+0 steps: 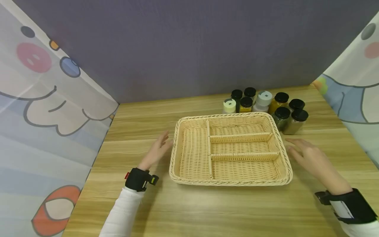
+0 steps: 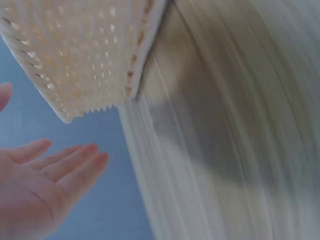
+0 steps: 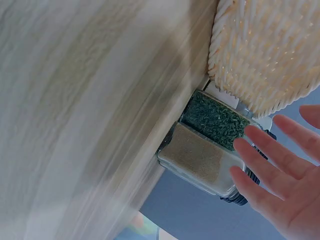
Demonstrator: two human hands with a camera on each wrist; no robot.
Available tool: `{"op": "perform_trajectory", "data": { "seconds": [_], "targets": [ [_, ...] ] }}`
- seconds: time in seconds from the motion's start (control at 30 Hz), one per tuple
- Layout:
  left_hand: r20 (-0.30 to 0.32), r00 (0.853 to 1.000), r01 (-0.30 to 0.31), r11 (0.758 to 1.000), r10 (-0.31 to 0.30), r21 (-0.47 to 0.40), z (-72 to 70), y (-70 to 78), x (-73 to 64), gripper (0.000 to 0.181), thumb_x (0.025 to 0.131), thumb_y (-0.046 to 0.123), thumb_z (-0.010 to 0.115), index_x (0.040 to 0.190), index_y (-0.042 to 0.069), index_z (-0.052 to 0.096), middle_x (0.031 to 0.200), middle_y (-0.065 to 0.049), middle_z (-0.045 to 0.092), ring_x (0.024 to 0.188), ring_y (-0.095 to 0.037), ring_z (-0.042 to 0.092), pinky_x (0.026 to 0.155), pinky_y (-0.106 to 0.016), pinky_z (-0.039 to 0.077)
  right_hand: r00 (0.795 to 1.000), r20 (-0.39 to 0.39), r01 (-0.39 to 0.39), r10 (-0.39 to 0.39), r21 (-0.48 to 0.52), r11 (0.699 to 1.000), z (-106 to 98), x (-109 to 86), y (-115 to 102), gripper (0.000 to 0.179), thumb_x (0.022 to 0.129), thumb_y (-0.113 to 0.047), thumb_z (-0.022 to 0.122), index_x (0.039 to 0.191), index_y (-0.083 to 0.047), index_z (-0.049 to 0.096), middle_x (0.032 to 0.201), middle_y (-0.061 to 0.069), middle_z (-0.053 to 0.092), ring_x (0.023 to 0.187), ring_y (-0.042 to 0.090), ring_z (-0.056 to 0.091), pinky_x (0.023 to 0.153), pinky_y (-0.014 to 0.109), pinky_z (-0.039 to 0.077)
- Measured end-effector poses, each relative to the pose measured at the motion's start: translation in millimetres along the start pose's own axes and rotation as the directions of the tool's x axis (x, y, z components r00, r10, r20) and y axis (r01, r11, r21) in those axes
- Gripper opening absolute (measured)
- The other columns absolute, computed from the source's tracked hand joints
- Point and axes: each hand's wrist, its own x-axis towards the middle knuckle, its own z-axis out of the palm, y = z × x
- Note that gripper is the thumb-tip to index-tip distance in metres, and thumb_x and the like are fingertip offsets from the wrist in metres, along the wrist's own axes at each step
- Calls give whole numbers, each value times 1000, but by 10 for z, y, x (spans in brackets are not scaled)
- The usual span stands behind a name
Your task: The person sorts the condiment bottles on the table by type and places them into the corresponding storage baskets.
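A pale woven basket [image 1: 193,148] with a long left compartment and three shorter ones on the right sits on the wooden table. Just off its left side is my left hand [image 1: 157,151], fingers extended; the left wrist view shows the palm [image 2: 35,195] apart from the basket wall [image 2: 75,55]. My right hand [image 1: 311,158] is beside the basket's right side, fingers loosely spread and holding nothing. In the right wrist view, the hand [image 3: 285,180] appears near a jar of brown powder [image 3: 192,157] and a jar of green dried herbs [image 3: 215,117].
Behind the basket's right half stand several spice jars with black lids [image 1: 281,97], a white-lidded jar [image 1: 264,98] and a cream-lidded one [image 1: 229,106]. A grey wall [image 1: 201,49] rises at the table's back edge. Cartoon-printed curtains [image 1: 44,138] hang at both sides.
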Motion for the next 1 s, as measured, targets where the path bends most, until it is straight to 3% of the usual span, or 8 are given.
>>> {"op": "perform_trajectory", "data": {
  "seconds": [0.13,0.27,0.43,0.6,1.0],
  "targets": [
    [64,997,51,978,-39,-200,5,-17,64,64,88,30,51,137,11,15,137,-24,29,118,-36,35,97,-54,35,998,35,-53,52,15,998,-22,-10,-20,32,88,-15,51,114,3,49,108,34,52,95,50,48,73,67,43],
    [120,990,114,943,-80,-312,13,-59,103,70,85,29,57,137,10,15,133,-24,34,111,-32,44,92,-53,41,998,36,-51,51,5,999,-43,-13,-27,32,88,-16,51,113,3,50,106,35,53,92,50,49,71,66,44],
    [170,979,166,935,-117,-313,29,-91,106,69,83,30,59,137,14,18,129,-21,40,109,-28,47,93,-50,41,999,24,-41,41,4,999,-79,-15,-30,30,87,-14,52,111,4,51,104,35,54,91,50,49,69,66,44],
    [191,975,176,920,-114,-351,49,-99,119,61,87,29,54,136,16,21,128,-23,42,109,-31,46,93,-52,40,999,15,-40,40,-1,999,-130,14,-32,28,87,-11,51,110,4,51,103,35,53,88,50,51,65,65,46],
    [218,968,186,933,-121,-307,48,-129,121,60,86,39,51,135,17,23,126,-19,45,111,-28,45,93,-53,40,998,54,-18,19,-27,999,-263,180,-36,28,88,-11,50,112,1,51,106,35,53,90,49,51,65,65,45]
  ]
}}
